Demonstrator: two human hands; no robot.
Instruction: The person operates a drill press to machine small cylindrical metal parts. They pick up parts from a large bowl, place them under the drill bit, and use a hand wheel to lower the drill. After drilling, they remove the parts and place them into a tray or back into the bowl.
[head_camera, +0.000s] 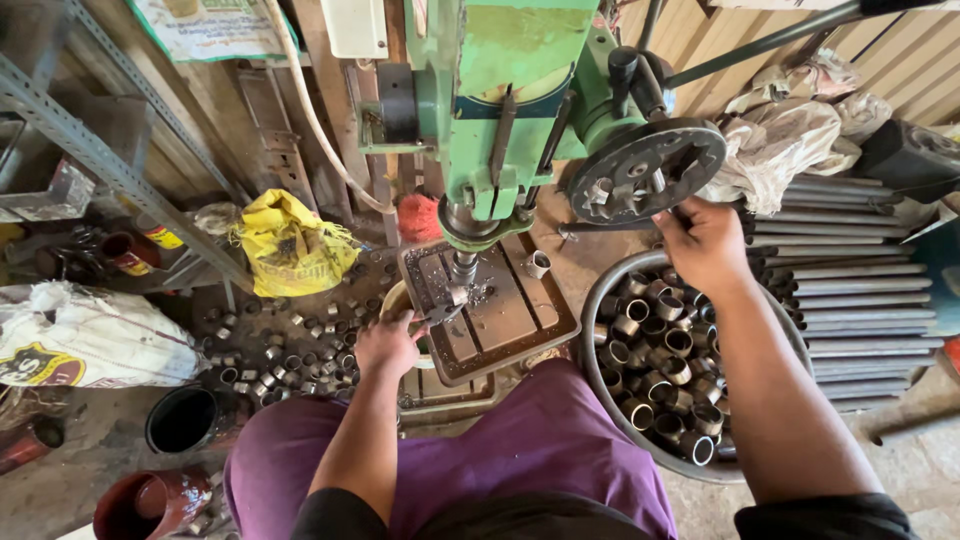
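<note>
Left hand (388, 343) at drill table (520, 325), under drill (462, 268); right hand (705, 240) on wheel (645, 170), above tub (600, 385) of metal rings (665, 375); bag (290, 245) far left.

Workpiece: small metal ring (456, 296), short tube section, dull grey. Sits upright on the drill table (500, 305), directly under the drill bit (463, 266), bore facing up. Gripped in a plier-like holder (437, 314) that runs back to the left hand (388, 343), closed around its handle at the table's left edge.

Feed wheel (646, 170): round, dark, slotted disc on the right side of the green drill press (500, 110), face tilted toward camera. Right hand (705, 243) clasps its lower right rim, fingers curled over the edge.
</note>
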